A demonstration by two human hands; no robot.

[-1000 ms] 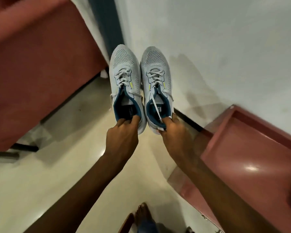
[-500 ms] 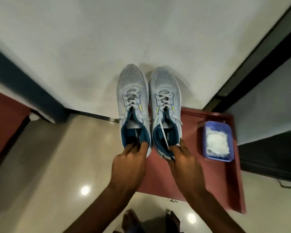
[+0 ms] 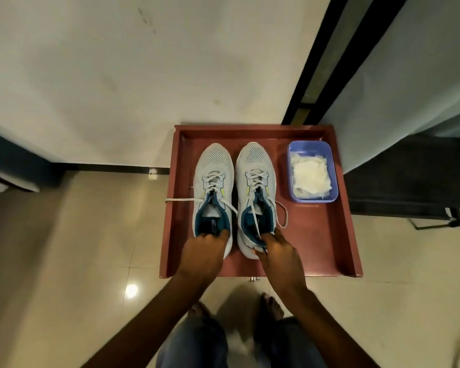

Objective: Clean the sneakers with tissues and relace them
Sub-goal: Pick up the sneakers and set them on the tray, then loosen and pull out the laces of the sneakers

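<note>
Left grip (image 3: 203, 253) and right grip (image 3: 278, 253) on sneaker heels (image 3: 233, 244).

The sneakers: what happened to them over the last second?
The person carried both sneakers, the left sneaker and the right sneaker, through the air and over to the red tray table, where they now sit side by side, left of the blue tub of tissues. Unchanged: the left hand and right hand grip the heels as before, and the laces hang loose.
</note>
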